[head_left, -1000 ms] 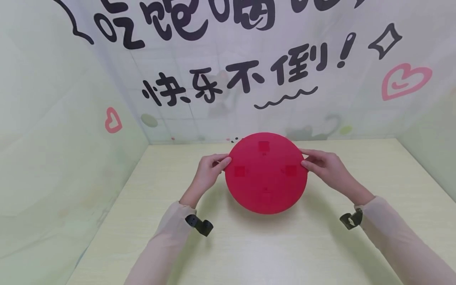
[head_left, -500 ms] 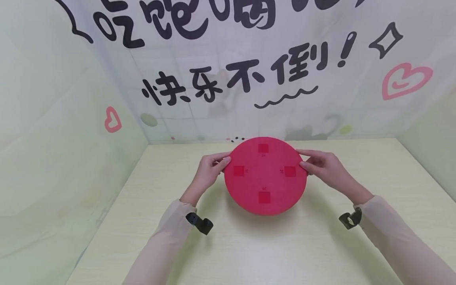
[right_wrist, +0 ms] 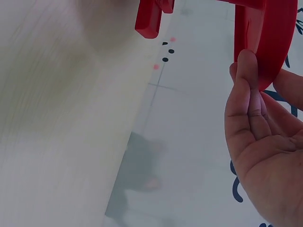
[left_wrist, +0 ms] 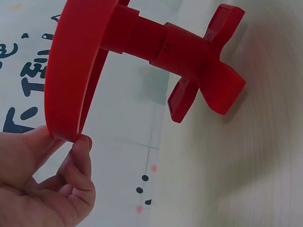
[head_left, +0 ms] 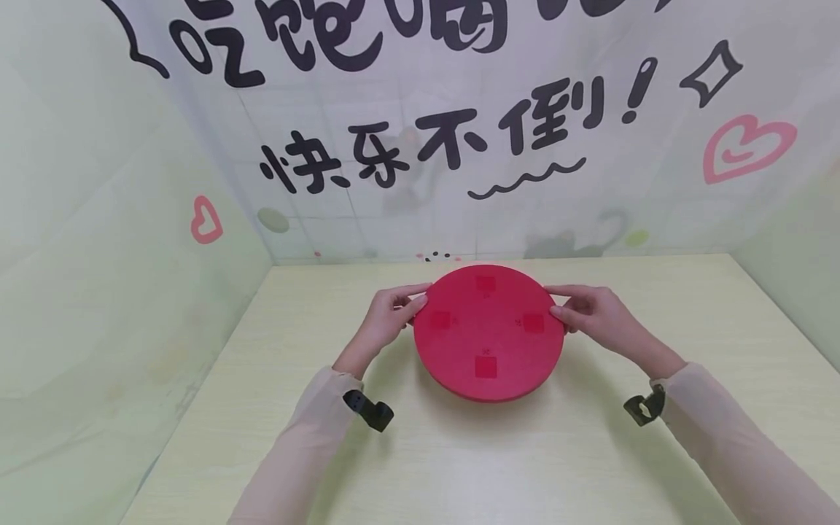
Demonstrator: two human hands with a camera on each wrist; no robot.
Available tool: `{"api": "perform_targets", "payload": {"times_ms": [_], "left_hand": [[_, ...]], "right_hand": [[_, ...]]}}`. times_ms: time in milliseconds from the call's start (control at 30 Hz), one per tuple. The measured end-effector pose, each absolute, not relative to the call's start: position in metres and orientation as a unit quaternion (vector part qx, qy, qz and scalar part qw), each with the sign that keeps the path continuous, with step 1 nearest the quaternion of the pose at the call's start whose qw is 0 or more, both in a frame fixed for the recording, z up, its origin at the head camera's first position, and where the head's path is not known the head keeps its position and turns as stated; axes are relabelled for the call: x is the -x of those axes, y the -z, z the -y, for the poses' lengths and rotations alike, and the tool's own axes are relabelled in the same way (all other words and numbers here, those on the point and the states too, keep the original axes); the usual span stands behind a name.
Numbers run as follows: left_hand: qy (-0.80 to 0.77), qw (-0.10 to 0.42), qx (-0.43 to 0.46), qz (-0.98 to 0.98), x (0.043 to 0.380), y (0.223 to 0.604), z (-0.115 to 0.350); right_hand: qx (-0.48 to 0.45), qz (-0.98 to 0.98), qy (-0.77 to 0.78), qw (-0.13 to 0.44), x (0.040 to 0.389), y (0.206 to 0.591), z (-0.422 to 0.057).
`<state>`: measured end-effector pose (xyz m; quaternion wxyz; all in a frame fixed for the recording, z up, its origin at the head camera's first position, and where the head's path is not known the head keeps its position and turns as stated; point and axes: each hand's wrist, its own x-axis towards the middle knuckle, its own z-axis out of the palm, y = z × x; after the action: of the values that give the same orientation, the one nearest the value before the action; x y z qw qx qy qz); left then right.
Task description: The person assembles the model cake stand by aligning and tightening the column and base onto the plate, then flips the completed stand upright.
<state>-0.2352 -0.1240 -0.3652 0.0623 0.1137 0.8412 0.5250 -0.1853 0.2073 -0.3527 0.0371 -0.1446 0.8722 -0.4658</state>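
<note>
A red toy pedestal table (head_left: 488,328) with a round top stands between both hands in the head view, its top tilted toward me. Square recesses with small printed marks dot that top. Underneath, the left wrist view shows its column (left_wrist: 142,40) and splayed feet (left_wrist: 222,87) close to the wooden surface; contact is hard to tell. My left hand (head_left: 386,317) pinches the rim at the left, thumb on top and fingers below. On the opposite side, my right hand (head_left: 600,317) grips the rim between thumb and fingers. The right wrist view shows its fingers (right_wrist: 248,90) under the edge.
The pale wooden tabletop (head_left: 485,474) spreads out below the hands. Behind it rises a white printed backdrop (head_left: 407,211) with black lettering, and a pale green side sheet (head_left: 118,292) hangs at the left. Each wrist carries a black camera strap (head_left: 369,410).
The red table's far rim has come down in the head view and its top has shifted slightly toward me. Both hands keep hold of the rim, the right one a little lower.
</note>
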Motion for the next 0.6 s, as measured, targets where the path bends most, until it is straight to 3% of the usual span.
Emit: {"api": "perform_targets", "payload": {"times_ms": [600], "left_hand": [[-0.508,0.102,-0.111,-0.848,0.243,0.383,0.123]], "right_hand": [[0.146,-0.859,0.482,0.085,0.186,0.368,-0.211]]}}
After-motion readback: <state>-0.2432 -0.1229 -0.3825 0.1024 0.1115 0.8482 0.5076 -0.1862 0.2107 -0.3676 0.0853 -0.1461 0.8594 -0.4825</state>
